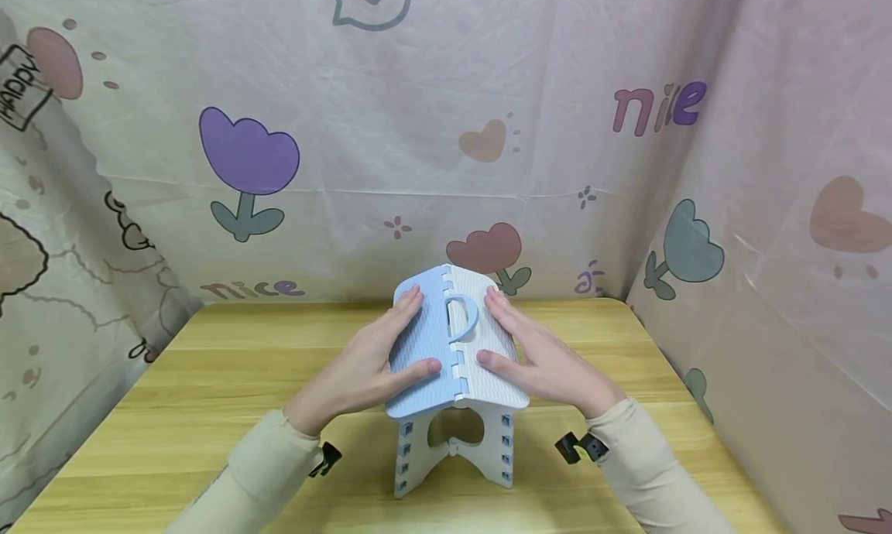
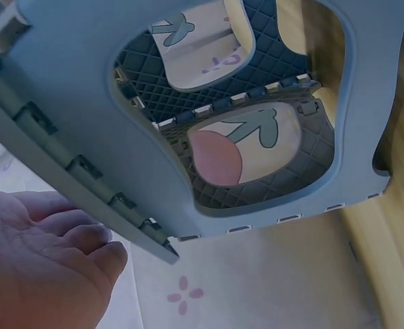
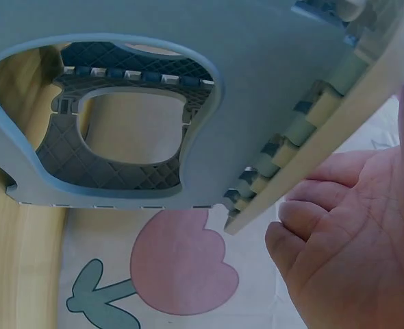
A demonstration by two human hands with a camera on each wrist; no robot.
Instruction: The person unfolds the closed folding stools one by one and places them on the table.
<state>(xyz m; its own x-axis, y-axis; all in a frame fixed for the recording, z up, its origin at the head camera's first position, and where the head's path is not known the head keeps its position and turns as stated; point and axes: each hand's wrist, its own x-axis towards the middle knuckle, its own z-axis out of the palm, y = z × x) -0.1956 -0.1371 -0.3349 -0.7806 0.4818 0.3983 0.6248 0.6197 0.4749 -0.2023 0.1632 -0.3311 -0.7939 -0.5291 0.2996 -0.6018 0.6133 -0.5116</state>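
Note:
A folding step stool (image 1: 430,329) stands on the wooden table, its hinged top bent up into a peak. One half of the top is light blue, the other white, with a curved blue carry handle (image 1: 474,317) at the fold. My left hand (image 1: 358,367) rests on the blue half, fingers and thumb spread. On the white half lies my right hand (image 1: 550,364), its fingers also extended. Beneath, the white end panel (image 1: 491,449) is creased at its middle. The left wrist view shows a blue side leg (image 2: 65,75) with a large opening.
The wooden table (image 1: 230,387) extends to both sides of the stool. A printed cloth (image 1: 362,131) with flowers and hearts hangs behind the table and along both sides. A small black device (image 1: 581,446) sits at the right wrist, another (image 1: 325,459) at the left.

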